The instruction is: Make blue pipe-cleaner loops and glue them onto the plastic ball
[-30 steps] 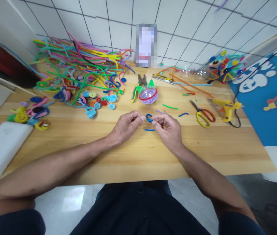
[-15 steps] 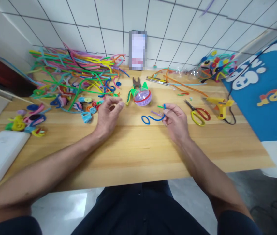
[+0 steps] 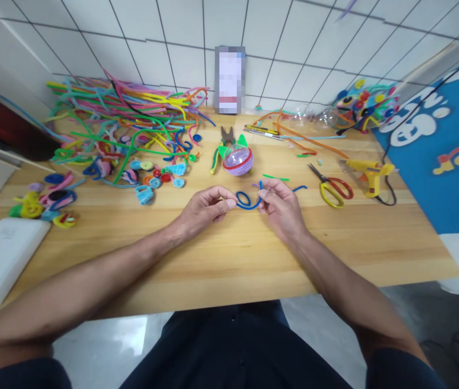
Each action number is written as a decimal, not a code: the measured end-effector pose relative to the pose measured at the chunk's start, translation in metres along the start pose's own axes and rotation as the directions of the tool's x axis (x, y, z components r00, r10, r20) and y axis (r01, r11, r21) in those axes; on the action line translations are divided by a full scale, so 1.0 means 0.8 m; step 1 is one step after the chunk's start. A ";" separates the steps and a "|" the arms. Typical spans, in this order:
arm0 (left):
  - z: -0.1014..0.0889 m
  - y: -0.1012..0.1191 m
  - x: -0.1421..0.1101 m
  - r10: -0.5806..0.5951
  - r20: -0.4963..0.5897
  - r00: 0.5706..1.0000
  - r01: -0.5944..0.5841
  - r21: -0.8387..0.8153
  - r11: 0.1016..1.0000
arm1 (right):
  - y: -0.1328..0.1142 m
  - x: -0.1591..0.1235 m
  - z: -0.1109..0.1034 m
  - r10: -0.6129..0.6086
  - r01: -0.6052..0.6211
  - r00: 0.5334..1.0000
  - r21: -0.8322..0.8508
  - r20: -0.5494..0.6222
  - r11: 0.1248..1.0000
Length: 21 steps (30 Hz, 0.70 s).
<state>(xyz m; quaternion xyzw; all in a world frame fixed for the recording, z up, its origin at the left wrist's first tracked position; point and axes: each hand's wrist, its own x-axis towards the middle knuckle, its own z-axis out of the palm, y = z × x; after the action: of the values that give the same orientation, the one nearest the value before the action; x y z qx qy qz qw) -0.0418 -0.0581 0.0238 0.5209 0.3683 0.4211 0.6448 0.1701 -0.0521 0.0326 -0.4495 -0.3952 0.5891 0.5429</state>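
Note:
My left hand (image 3: 210,208) pinches one end of a curved blue pipe cleaner (image 3: 249,207) between thumb and fingertips. My right hand (image 3: 281,204) grips its other end, which points upward. Just behind the curve, a small blue pipe-cleaner loop (image 3: 242,195) lies on the table. Past my hands sits a clear ball (image 3: 238,162) wound with purple and red pipe cleaner, with green ear-like pieces on top. A short green strip (image 3: 277,178) rests beyond my right hand. Another bit of blue pipe cleaner (image 3: 301,187) shows to its right.
Scissors (image 3: 332,189) and a yellow glue gun (image 3: 369,174) lie to the right. Pliers (image 3: 227,136) are behind the ball, near a propped phone (image 3: 230,81). A heap of coloured pipe cleaners (image 3: 132,108) fills the back left. At the left edge is a white box (image 3: 6,259).
My left hand has come down and right, from open air onto the free end of the blue pipe cleaner. My right hand has shifted slightly left and down, still gripping it.

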 end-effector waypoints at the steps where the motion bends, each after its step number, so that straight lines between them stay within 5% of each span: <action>1: 0.000 0.000 0.000 -0.007 0.007 1.000 0.007 -0.012 1.000 | 0.000 0.000 0.001 0.005 -0.005 1.000 -0.001 0.003 1.000; 11: -0.002 0.003 0.002 -0.145 0.171 0.974 0.164 -0.104 0.981 | 0.001 -0.005 0.001 0.004 0.001 0.997 -0.066 0.077 0.998; 21: 0.001 0.003 0.005 -0.211 0.034 0.977 0.209 -0.364 0.908 | -0.001 -0.002 0.001 0.070 -0.071 0.997 0.048 0.008 0.996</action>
<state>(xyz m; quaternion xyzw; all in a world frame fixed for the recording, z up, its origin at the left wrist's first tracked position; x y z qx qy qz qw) -0.0402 -0.0543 0.0262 0.3478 0.3395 0.4122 0.7706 0.1694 -0.0534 0.0339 -0.4479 -0.3664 0.6188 0.5312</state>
